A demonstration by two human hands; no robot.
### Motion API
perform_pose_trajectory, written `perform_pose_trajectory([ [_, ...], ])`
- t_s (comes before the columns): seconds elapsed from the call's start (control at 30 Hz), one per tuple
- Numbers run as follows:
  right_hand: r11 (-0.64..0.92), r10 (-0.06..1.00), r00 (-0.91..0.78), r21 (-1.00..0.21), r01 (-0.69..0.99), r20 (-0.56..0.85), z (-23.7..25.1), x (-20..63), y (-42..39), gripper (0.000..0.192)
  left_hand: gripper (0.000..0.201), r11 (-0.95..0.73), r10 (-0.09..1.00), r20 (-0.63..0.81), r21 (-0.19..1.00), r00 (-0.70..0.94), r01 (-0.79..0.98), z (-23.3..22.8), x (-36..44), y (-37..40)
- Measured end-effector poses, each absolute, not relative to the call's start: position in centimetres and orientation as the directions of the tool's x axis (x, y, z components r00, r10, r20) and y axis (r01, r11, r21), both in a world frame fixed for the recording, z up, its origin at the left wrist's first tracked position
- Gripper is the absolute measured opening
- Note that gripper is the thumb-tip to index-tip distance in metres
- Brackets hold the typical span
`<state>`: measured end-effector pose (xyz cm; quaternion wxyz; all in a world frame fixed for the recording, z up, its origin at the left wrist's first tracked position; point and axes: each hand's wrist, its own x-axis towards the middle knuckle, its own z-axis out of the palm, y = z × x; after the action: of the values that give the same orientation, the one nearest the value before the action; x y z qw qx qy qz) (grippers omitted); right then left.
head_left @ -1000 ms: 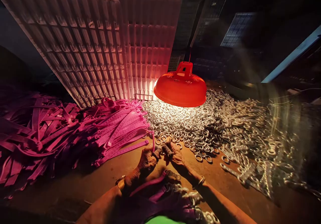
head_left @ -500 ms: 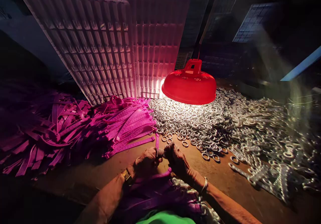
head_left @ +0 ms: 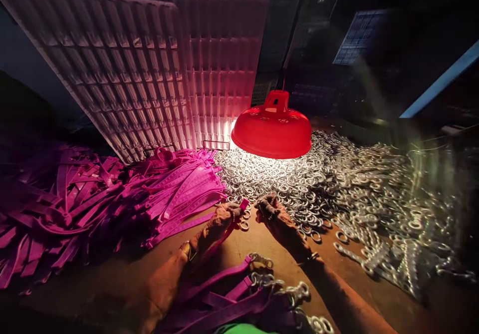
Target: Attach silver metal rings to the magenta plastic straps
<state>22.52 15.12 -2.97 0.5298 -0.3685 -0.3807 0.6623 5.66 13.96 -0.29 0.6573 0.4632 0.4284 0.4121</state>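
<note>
My left hand (head_left: 220, 221) grips the end of a pink plastic strap (head_left: 241, 208), whose tip sticks up beside a loose metal ring (head_left: 244, 225). My right hand (head_left: 275, 214) reaches onto the near edge of a big heap of metal rings (head_left: 284, 184), fingers curled down among them; whether it holds a ring is hidden. Between my forearms, close to me, lie pink straps with metal clasps (head_left: 262, 279) fitted on their ends.
A red lamp shade (head_left: 272, 132) hangs low over the rings and lights them. A large pile of pink straps (head_left: 112, 199) fills the left. White gridded trays (head_left: 149, 69) lean upright at the back. Metal clasps (head_left: 392, 234) spread to the right.
My hands were pressed together over one strap; now they have parted and moved forward, the left carrying a strap end, the right reaching into the rings. Finished straps show near me.
</note>
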Motion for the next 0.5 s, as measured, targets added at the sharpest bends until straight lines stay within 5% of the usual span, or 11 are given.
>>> perform_pose_trajectory([
  [0.2,-0.167,0.981,-0.124,-0.974,-0.15,-0.149,-4.2,22.0,14.0,0.033,0.032,0.232,0.954,-0.197,0.963,0.225,-0.14,-0.9,7.0,14.2],
  [0.5,0.228,0.972,-0.119,-0.921,0.315,0.2,-3.7,21.7,13.2,0.023,0.039,0.275,0.938,-0.212,0.936,0.273,-0.219,-0.8,7.7,12.0],
])
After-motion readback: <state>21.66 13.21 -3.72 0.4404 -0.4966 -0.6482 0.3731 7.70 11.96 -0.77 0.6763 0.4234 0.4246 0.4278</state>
